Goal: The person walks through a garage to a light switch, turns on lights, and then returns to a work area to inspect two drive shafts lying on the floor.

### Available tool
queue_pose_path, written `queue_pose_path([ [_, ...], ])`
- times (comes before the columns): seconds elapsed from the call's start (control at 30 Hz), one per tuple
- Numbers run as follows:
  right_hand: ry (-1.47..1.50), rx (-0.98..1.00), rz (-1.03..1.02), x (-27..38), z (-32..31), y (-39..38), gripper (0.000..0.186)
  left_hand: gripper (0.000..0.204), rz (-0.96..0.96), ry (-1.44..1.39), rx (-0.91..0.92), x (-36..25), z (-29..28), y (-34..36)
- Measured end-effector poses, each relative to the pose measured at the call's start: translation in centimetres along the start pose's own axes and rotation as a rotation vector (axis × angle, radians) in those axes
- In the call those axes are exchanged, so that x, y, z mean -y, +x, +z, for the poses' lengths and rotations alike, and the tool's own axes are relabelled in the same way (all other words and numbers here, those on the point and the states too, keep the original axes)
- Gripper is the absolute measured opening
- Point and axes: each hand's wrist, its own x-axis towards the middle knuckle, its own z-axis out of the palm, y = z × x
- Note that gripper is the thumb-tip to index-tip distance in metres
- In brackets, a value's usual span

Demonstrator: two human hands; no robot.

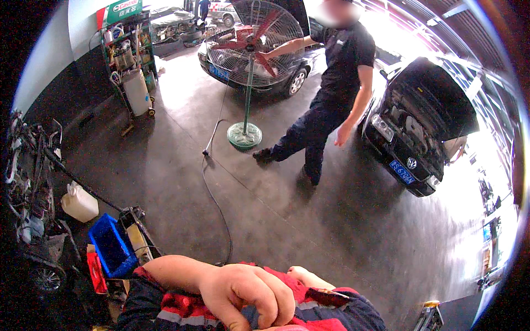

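My left forearm crosses my red and dark work jacket [359,309] at the bottom edge. My left hand [248,292] is closed, fingers curled against my front; whatever may be inside them is hidden. Part of my right hand [301,276] shows behind it, mostly covered, with its fingers not readable. Left of my arms sit a blue plastic bin [110,243] and a red object [96,270].
A co-worker [337,71] in dark clothes strides by, gripping a large standing fan [244,135]. A cable [218,204] crosses the floor. Two black cars [406,127] stand beyond, one bonnet raised. A tool cart [132,88], white jug [80,201] and dark car parts [33,182] line the left.
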Motion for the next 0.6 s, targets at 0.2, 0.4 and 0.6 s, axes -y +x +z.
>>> queue_pose_path([
  [0.2,-0.001,-0.007,0.009,0.6,-0.1,1.0,0.041,0.037,0.037,0.042,-0.092,0.6,-0.6,-1.2],
  [0.4,-0.024,0.018,-0.063,0.8,0.3,2.5,0.037,0.038,-0.017,-0.033,-0.091,-0.5,-1.5,-0.9],
  [0.6,-0.009,0.011,0.000,1.1,1.2,3.2,0.038,0.038,-0.111,0.069,0.005,-1.8,-2.7,-1.0],
])
